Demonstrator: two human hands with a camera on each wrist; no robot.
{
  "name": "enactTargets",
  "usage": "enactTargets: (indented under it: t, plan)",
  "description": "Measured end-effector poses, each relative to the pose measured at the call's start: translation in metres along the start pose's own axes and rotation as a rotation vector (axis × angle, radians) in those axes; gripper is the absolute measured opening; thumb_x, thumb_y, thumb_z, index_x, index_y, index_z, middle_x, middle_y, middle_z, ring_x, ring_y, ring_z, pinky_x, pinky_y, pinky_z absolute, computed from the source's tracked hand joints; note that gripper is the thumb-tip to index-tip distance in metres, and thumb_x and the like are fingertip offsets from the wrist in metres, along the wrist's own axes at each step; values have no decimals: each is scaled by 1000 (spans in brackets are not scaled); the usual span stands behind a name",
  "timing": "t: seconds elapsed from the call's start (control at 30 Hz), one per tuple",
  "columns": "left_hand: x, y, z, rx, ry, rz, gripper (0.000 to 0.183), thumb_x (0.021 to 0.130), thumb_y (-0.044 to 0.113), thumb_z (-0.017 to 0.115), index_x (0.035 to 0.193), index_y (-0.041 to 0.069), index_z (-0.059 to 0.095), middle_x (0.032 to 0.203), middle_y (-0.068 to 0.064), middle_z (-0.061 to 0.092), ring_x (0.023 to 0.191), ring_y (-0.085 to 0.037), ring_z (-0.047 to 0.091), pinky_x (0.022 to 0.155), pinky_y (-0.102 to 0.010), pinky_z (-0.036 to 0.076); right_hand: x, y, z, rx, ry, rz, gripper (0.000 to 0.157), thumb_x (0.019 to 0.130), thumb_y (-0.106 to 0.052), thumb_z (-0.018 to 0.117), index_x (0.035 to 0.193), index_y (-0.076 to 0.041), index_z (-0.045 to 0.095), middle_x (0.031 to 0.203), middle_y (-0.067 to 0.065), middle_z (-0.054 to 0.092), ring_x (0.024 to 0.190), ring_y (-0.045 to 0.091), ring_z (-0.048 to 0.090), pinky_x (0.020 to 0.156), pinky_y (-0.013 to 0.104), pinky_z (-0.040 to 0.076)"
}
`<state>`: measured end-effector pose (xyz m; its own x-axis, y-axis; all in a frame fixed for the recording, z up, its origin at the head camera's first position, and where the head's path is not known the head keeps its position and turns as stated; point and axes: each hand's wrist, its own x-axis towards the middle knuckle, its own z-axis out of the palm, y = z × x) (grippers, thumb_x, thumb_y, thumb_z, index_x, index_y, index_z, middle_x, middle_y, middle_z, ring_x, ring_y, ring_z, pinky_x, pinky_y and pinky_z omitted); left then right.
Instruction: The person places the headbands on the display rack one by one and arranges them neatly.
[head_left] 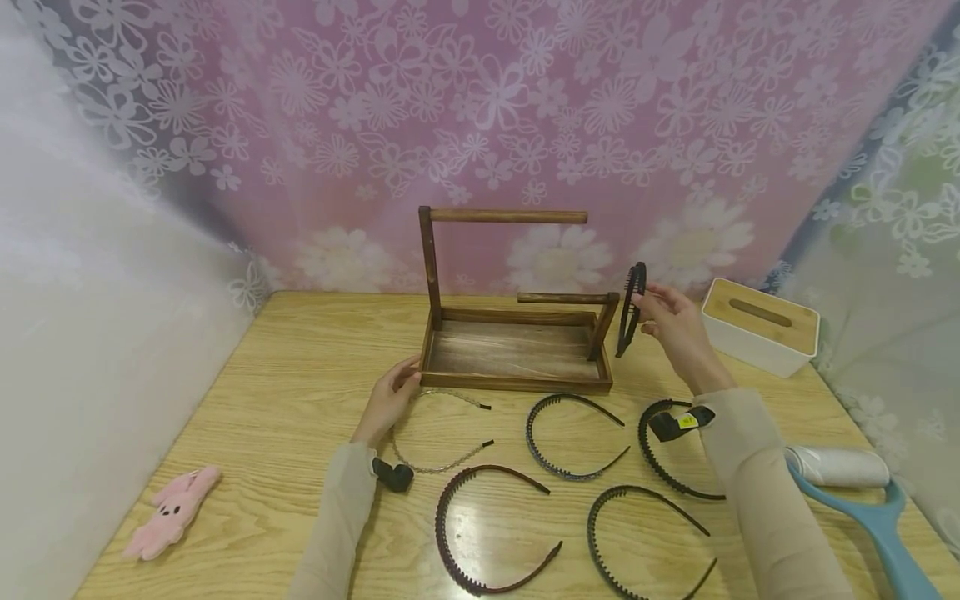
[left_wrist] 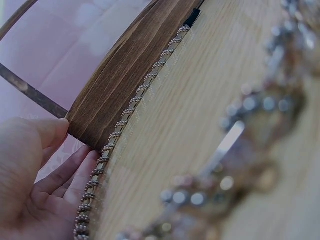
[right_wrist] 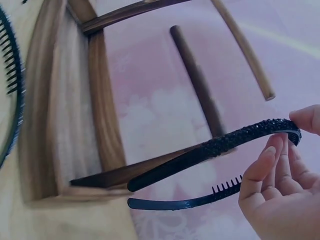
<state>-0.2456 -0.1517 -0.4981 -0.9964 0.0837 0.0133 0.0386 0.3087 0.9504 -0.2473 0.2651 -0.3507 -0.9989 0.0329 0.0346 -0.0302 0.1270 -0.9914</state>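
Observation:
A dark brown wooden stand (head_left: pixel 517 385) has a tray base, a tall post with a bar at left, and a shorter post with a bar at right. My left hand (head_left: pixel 386 408) pinches its front left corner between thumb and fingers. Beside that hand lies a beaded headband (left_wrist: pixel 121 122), along the tray's front edge. To the right of the short post, my right hand (head_left: pixel 675 325) holds a black headband (right_wrist: pixel 250 135) up by its curved middle. This headband has inner comb teeth and a sparkly top; its two ends point toward the stand in the right wrist view.
In front of the stand lie a bluish toothed headband (head_left: pixel 531 433), a dark red one (head_left: pixel 441 525), a dark one (head_left: pixel 592 533) and a black one (head_left: pixel 643 442) partly under my right forearm. A tissue box (head_left: pixel 765 337), lint roller (head_left: pixel 840 467) and pink plush (head_left: pixel 174 512) are at the sides.

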Motion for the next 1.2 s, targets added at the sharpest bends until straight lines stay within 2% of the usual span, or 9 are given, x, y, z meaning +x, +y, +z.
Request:
enactTargets:
  t: [0.23, 0.4, 0.53, 0.73, 0.8, 0.9, 1.03, 1.13, 1.2]
  plan:
    - [0, -1, 0, -6, -1, -5, 42, 103, 22, 51, 145, 16, 48, 134, -17, 57, 121, -32, 55, 102, -45, 45, 11, -28, 12, 62, -24, -9, 57, 98, -34, 59, 144, -9, 37, 106, -9, 51, 81, 3, 49, 72, 13, 48]
    - [-1, -3, 1, 6, 22, 51, 42, 102, 26, 51, 143, 15, 50, 129, -19, 59, 114, -30, 58, 93, -37, 49, 23, -49, 24, 114, -23, -39, 44, 96, -31, 62, 134, -15, 46, 101, -7, 54, 80, 4, 51, 70, 15, 48]
    - [-2, -3, 1, 15, 37, 65, 42, 102, 27, 52, 142, 16, 51, 127, -18, 60, 111, -28, 59, 89, -33, 49, 33, -63, 33, 44, -12, -72, 47, 96, -31, 62, 137, -16, 46, 102, -8, 53, 79, 4, 48, 70, 15, 47]
    - [-1, 0, 0, -19, 15, 0, 41, 103, 20, 51, 143, 16, 49, 132, -16, 58, 122, -30, 55, 101, -44, 45, 45, -79, 48, -29, 1, -88, 54, 95, -34, 62, 143, -15, 44, 105, -6, 55, 80, 6, 49, 72, 17, 47]
    - [0, 0, -1, -17, 10, -12, 41, 103, 20, 51, 144, 16, 49, 133, -16, 57, 123, -30, 54, 103, -45, 44, 48, -82, 54, -48, -5, -79, 54, 96, -36, 62, 143, -16, 44, 107, -6, 56, 82, 7, 50, 73, 18, 48]
    - [-1, 1, -2, 6, 6, 6, 42, 103, 21, 50, 144, 14, 48, 133, -18, 57, 124, -31, 53, 105, -46, 43, 52, -84, 65, -71, -30, -66, 52, 96, -37, 61, 142, -18, 45, 113, -4, 57, 86, 9, 52, 76, 20, 49]
    - [-9, 17, -3, 6, -9, 10, 42, 103, 17, 49, 144, 7, 47, 134, -23, 56, 126, -35, 51, 107, -49, 41, 56, -79, 83, -69, -74, -63, 46, 97, -35, 60, 138, -18, 48, 113, -3, 57, 89, 10, 52, 82, 25, 50]
    - [-8, 16, -2, -8, -7, 4, 42, 103, 16, 50, 144, 7, 47, 134, -23, 55, 126, -35, 51, 107, -49, 41, 59, -76, 97, -73, -107, -64, 47, 98, -33, 59, 140, -18, 47, 112, -4, 56, 90, 11, 53, 86, 29, 50]
    - [-4, 7, -1, -9, 1, 10, 42, 103, 18, 50, 144, 9, 48, 133, -21, 57, 125, -33, 52, 106, -48, 42, 61, -74, 107, -69, -137, -60, 48, 99, -32, 58, 143, -18, 45, 116, -1, 55, 92, 12, 52, 90, 33, 48]
